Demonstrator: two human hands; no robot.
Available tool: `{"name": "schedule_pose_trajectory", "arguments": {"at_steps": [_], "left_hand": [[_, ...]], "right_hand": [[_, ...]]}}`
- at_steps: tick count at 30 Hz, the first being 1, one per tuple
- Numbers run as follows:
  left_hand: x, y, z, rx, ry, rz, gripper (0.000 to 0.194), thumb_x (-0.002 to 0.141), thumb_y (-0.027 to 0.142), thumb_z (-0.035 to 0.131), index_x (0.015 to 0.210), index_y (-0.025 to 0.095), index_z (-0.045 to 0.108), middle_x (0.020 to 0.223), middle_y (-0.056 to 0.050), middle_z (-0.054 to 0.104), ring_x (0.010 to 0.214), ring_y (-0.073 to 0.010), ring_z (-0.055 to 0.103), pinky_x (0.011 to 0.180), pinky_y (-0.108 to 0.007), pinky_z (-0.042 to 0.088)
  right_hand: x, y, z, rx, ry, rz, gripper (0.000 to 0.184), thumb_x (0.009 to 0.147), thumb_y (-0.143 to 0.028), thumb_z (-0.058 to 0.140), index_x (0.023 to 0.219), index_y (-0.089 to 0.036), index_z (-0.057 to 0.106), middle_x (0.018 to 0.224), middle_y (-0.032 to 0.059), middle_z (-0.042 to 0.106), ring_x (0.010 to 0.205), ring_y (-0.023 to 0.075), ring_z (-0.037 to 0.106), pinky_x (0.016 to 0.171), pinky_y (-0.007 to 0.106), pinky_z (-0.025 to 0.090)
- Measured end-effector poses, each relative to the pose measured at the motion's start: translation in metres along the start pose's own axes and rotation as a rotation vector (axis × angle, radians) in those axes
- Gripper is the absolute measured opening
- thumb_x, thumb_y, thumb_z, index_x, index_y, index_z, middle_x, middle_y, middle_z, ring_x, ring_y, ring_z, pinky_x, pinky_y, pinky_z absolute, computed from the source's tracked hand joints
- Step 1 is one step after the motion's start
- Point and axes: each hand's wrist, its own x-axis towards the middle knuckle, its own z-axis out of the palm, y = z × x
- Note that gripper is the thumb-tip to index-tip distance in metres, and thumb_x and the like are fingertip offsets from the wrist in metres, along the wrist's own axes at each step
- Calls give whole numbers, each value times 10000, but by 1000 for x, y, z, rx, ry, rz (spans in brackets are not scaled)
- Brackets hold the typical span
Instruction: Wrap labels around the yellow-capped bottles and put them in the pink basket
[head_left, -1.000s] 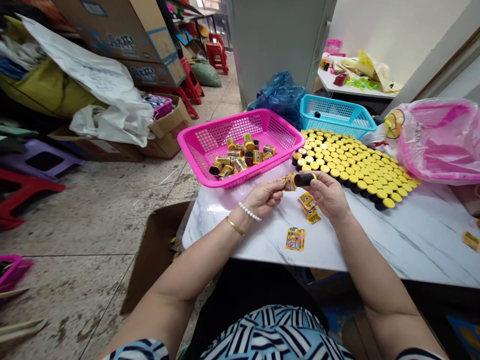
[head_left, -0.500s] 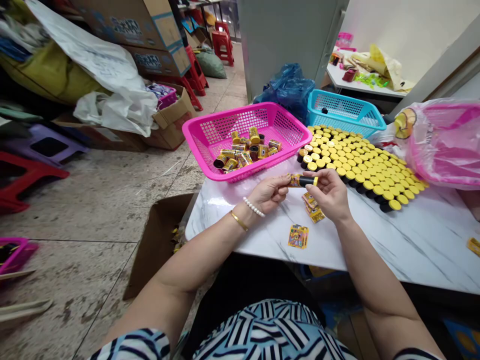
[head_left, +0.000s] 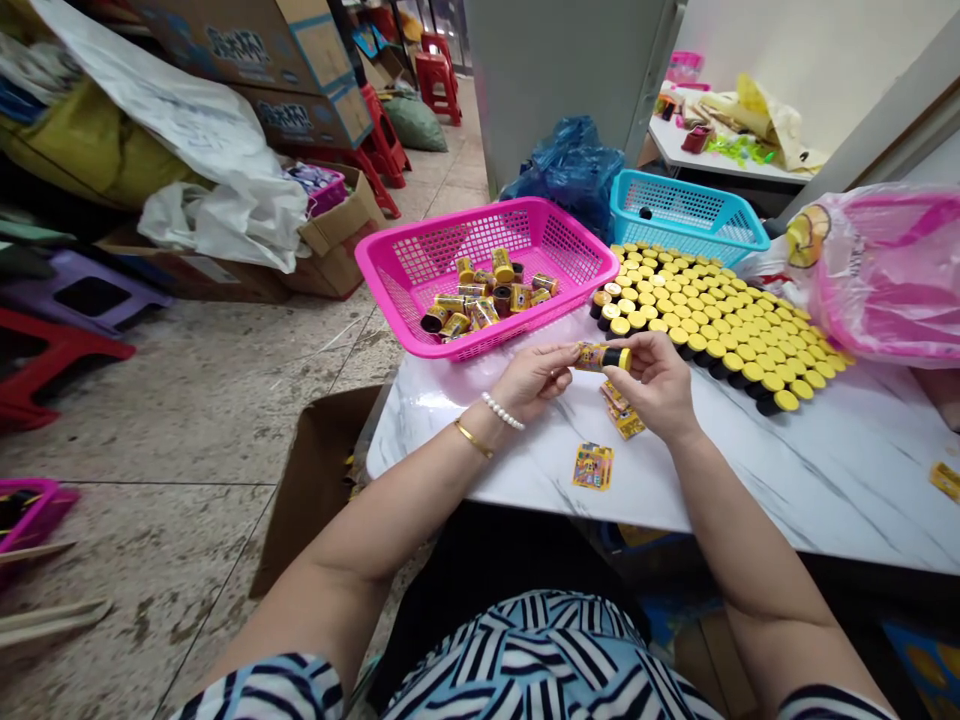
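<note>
Pinched in left hand [head_left: 534, 382]: label [head_left: 591, 356], against canister [head_left: 616, 358] gripped by right hand [head_left: 661, 388]. Labelled: small heap [head_left: 483, 312] in pink basket [head_left: 384, 308]. Seemingly unlabelled: many rows [head_left: 720, 322] (yellow caps up).

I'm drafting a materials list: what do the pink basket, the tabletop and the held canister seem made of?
Pink basket: satin moulded plastic, from its even colour and regular perforations.
Tabletop: smooth, glossy, grey-veined white, pinkish reflections; stone, laminate or printed cover, I can't tell which.
Held canister: probably smooth plastic, from its uniform black body and yellow end.
</note>
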Motion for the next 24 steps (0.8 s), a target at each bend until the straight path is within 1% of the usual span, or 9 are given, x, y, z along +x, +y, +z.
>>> {"name": "schedule_pose_trajectory", "arguments": {"at_steps": [2,4,6,8,10,12,17,19,24], "left_hand": [[-1,0,0,74,103,119,347,748,321,906,974,86,787,790,-56,699,532,-33,494,413,-132,257],[-3,3,0,113,149,220,418,718,325,932,1055,127,781,931,-68,735,673,-72,602,487,-137,375],[-4,6,0,121,61,216,539,700,334,948,1177,173,754,1096,-85,747,821,-124,682,596,-178,496],[-4,7,0,125,-79,132,578,692,357,956,1197,171,745,1108,-102,753,860,-167,720,678,-248,564],[-3,6,-1,150,-141,65,517,673,363,968,1091,139,763,992,-93,761,773,-162,720,680,-274,571],[-1,3,-2,170,-128,58,458,650,341,982,988,123,763,907,-72,756,702,-138,703,664,-265,560],[2,2,-9,110,-214,-9,480,675,358,976,1049,132,776,878,-76,766,732,-159,729,689,-275,575],[2,4,-11,97,-201,-39,498,695,378,965,1087,130,783,919,-101,780,751,-164,735,695,-274,575],[1,6,-9,197,-146,88,423,683,317,966,1028,132,804,912,-92,792,712,-130,697,711,-261,555]], "right_hand": [[3,0,-2,21,43,5,352,777,-350,867,1038,-271,644,1054,19,756,944,195,759,899,376,648],[6,0,-5,43,61,6,384,729,-355,908,1017,-275,667,1016,6,733,911,191,739,881,378,648],[7,0,-7,44,32,-6,402,708,-353,924,1026,-278,690,1000,5,719,887,189,721,860,378,645],[7,1,-7,-10,-21,-44,384,728,-351,909,1058,-281,724,1027,16,705,901,189,705,850,374,642],[6,2,-7,-105,-73,-97,362,760,-340,882,1096,-292,756,1106,36,683,950,198,695,851,374,644],[4,1,-7,-195,-111,-145,351,801,-316,848,1144,-311,773,1186,53,655,997,208,695,862,384,651],[2,-2,-6,-396,-124,-328,295,856,-252,774,1140,-328,793,1105,55,700,963,217,714,912,426,635],[2,-3,-6,-443,-121,-381,275,867,-236,747,1122,-328,795,1102,62,718,1016,234,715,956,440,620],[0,-4,-5,-486,-50,-328,273,852,-272,764,1119,-327,787,1111,62,763,1022,258,724,995,470,606]]}}
